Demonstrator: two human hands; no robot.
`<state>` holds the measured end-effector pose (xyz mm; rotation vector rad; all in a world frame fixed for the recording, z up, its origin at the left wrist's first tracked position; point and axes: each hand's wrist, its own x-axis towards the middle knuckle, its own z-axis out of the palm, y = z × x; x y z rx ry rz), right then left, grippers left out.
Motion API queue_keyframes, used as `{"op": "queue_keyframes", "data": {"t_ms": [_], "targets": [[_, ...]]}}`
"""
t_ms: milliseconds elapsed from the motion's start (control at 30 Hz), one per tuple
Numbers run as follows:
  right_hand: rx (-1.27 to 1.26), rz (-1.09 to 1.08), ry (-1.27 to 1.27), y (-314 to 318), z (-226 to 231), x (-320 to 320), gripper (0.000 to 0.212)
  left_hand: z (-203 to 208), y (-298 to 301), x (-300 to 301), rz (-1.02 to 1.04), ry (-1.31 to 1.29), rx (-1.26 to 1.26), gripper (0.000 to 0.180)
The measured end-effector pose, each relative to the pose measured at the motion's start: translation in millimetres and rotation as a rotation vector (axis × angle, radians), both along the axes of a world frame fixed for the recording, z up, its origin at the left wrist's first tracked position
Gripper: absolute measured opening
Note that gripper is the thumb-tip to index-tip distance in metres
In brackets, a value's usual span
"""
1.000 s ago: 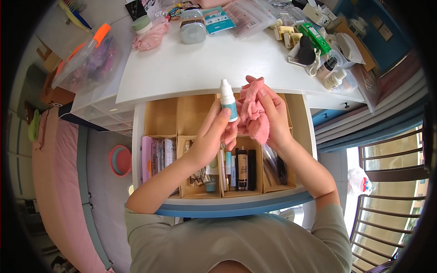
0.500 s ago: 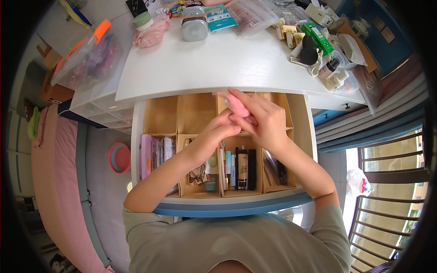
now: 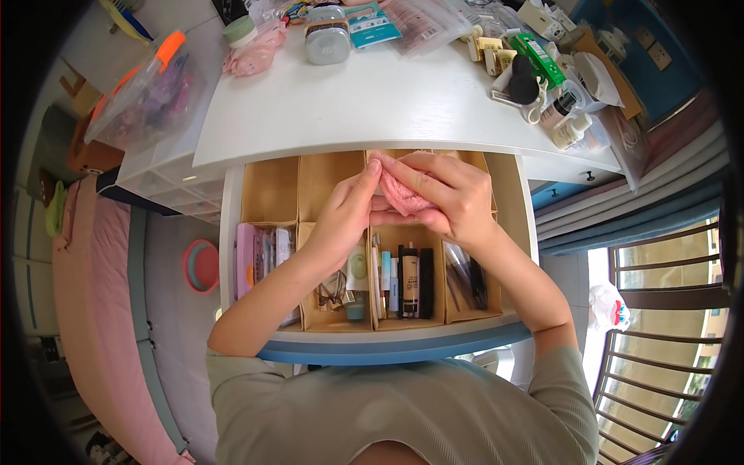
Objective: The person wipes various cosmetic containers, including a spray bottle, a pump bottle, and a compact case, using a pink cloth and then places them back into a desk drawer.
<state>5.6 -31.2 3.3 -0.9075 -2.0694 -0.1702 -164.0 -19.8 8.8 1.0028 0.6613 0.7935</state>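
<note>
Above an open drawer (image 3: 387, 351), both my hands hold a bunched pink cloth (image 3: 400, 195). My left hand (image 3: 350, 205) has its thumb against the cloth's upper left side, with fingers underneath. My right hand (image 3: 459, 190) is wrapped round the cloth from the right. Whether the folds cover anything, I cannot tell. Below, brown paper compartments hold a foundation tube (image 3: 410, 283), a black box (image 3: 425, 284), glasses (image 3: 332, 291), a small green jar (image 3: 356, 310), slim dark sticks (image 3: 465, 285) and a lilac case (image 3: 246, 257).
Beyond the drawer stands a white desk (image 3: 349, 108). On it are a lidded clear container (image 3: 328, 43), a pink pouch (image 3: 256, 53), a green box (image 3: 537, 60) and bottles (image 3: 572, 132). A clear bin with orange handles (image 3: 147, 105) sits left; a pink basin (image 3: 203, 266) is on the floor.
The pink cloth is spread wider and turned between my hands. My left hand has shifted up and left, its thumb now on the cloth. The view has shifted slightly.
</note>
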Motion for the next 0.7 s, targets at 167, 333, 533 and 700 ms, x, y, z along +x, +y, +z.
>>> {"op": "queue_keyframes", "data": {"t_ms": [167,333,533,700], "targets": [[-0.094,-0.014,0.093,2,-5,2,0.036,-9,7,-3,-0.046,0.025,0.036,0.048],[-0.101,-0.131,-0.057,-7,6,-4,0.033,-11,7,-2,0.101,0.095,0.064,0.042],[-0.479,-0.045,0.268,-9,3,-5,0.03,-14,7,-4,0.088,0.056,0.344,0.024],[-0.748,0.17,0.712,-6,-3,-6,0.025,-10,2,-3,0.129,0.083,0.542,0.017]]}}
